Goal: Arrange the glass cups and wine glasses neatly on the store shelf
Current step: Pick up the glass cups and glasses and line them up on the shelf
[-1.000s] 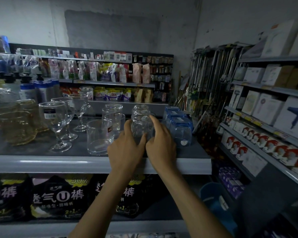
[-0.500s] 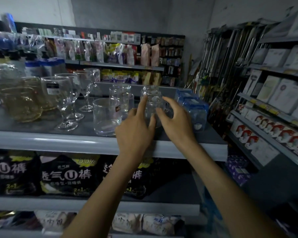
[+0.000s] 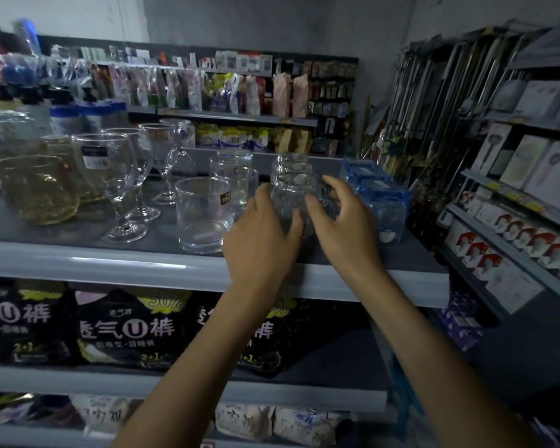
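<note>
Head view: near the shelf's (image 3: 110, 263) front edge stand wine glasses (image 3: 110, 176), then a clear tumbler (image 3: 204, 215), then the left hand (image 3: 262, 234) and right hand (image 3: 340, 221), each curled round one side of a glass cup (image 3: 291, 192), with blue-wrapped cups (image 3: 382, 205) toward the right edge.

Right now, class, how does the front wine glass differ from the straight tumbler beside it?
The wine glass stands on a stem and foot; the tumbler sits flat on its base. The wine glass has a curved bowl; the tumbler has straight walls. Both are clear, upright and labelled.
</note>
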Action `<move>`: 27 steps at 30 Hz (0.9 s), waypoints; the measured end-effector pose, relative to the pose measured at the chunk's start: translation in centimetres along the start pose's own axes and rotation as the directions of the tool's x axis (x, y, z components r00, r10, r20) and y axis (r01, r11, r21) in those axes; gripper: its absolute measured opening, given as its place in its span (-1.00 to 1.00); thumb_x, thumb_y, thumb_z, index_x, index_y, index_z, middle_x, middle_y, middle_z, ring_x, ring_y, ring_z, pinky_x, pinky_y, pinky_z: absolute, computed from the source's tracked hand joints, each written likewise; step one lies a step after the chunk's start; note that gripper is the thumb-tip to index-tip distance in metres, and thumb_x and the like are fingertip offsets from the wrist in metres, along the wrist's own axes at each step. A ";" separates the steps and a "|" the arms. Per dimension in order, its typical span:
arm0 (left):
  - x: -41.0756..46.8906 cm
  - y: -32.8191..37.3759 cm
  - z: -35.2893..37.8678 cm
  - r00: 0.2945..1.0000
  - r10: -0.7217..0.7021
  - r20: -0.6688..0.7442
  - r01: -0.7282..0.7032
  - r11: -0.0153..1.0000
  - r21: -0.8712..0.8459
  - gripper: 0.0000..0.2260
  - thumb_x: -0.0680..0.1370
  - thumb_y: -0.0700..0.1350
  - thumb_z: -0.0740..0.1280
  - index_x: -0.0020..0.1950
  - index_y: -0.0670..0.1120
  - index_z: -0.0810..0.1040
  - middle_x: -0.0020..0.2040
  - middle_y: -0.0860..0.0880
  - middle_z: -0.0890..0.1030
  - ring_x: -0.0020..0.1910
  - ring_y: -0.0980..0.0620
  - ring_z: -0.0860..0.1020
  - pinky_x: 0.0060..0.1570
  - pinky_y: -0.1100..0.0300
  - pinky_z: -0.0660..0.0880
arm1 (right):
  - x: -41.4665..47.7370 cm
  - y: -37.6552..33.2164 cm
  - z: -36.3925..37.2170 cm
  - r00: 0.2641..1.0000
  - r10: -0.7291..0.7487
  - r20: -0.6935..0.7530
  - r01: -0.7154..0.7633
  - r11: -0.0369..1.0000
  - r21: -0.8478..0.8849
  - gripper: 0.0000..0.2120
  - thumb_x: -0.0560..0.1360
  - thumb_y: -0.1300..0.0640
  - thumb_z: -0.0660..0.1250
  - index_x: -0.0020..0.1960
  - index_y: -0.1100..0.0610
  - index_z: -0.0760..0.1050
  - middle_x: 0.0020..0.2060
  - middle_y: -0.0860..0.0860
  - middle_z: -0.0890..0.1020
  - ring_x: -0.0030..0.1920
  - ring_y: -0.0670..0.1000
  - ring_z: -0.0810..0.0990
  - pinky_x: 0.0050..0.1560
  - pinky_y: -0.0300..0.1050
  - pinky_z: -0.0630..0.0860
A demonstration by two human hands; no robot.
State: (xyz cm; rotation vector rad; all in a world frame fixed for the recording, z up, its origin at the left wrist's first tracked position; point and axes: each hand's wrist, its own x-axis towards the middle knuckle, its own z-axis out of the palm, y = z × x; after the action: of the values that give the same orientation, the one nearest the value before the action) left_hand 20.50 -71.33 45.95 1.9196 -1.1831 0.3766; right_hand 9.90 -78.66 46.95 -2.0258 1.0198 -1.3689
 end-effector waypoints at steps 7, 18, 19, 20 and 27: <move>1.1 0.3 -1.6 0.994 -0.013 0.110 0.040 0.969 -0.244 -0.37 0.55 0.06 0.47 0.53 -0.03 0.30 0.34 -0.07 0.60 0.21 -0.12 0.61 0.02 0.01 0.56 | 0.2 -0.1 0.0 0.997 -0.006 0.077 0.004 0.999 0.034 -0.53 0.64 -0.09 0.33 0.53 -0.08 0.40 0.42 -0.05 0.53 0.40 -0.05 0.49 0.38 -0.02 0.48; 1.0 0.0 -1.2 0.993 -0.045 0.110 0.061 0.987 -0.149 -0.45 0.57 0.15 0.43 0.46 -0.01 0.35 0.26 -0.05 0.63 0.12 -0.12 0.65 -0.03 0.01 0.56 | 0.0 0.2 -0.3 0.996 -0.004 0.089 -0.004 0.996 0.089 -0.51 0.61 -0.04 0.40 0.51 -0.05 0.40 0.35 -0.11 0.55 0.35 -0.12 0.52 0.35 -0.07 0.53; 1.0 0.0 -1.1 0.993 -0.047 0.112 0.063 0.988 -0.138 -0.45 0.58 0.18 0.41 0.46 -0.01 0.33 0.26 -0.05 0.63 0.12 -0.12 0.64 -0.03 -0.01 0.57 | -0.1 0.2 -0.4 0.996 0.002 0.089 -0.010 0.996 0.094 -0.52 0.62 -0.04 0.40 0.51 -0.06 0.40 0.33 -0.17 0.53 0.35 -0.16 0.50 0.36 -0.13 0.50; 1.0 0.0 -1.1 0.991 -0.048 0.123 0.064 0.990 -0.129 -0.44 0.58 0.20 0.38 0.47 -0.01 0.31 0.26 -0.06 0.63 0.13 -0.13 0.64 -0.02 -0.03 0.57 | -0.2 0.2 -0.5 0.996 0.011 0.085 -0.019 0.995 0.098 -0.53 0.62 -0.04 0.39 0.50 -0.08 0.40 0.30 -0.21 0.50 0.34 -0.20 0.48 0.35 -0.19 0.46; 1.2 0.1 -1.3 0.972 -0.067 0.224 0.095 0.989 -0.114 -0.42 0.59 0.23 0.33 0.48 -0.03 0.26 0.26 -0.08 0.63 0.19 -0.18 0.61 0.00 -0.04 0.54 | -0.4 0.6 -0.5 0.996 0.056 0.070 -0.060 0.997 0.052 -0.51 0.64 -0.11 0.34 0.53 -0.12 0.35 0.42 -0.12 0.48 0.40 -0.17 0.43 0.39 -0.13 0.44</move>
State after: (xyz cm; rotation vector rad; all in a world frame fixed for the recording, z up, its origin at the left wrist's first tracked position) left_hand 21.19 -71.09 47.53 1.9295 -1.2340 0.0451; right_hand 9.13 -78.72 46.49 -1.9747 0.9934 -1.2753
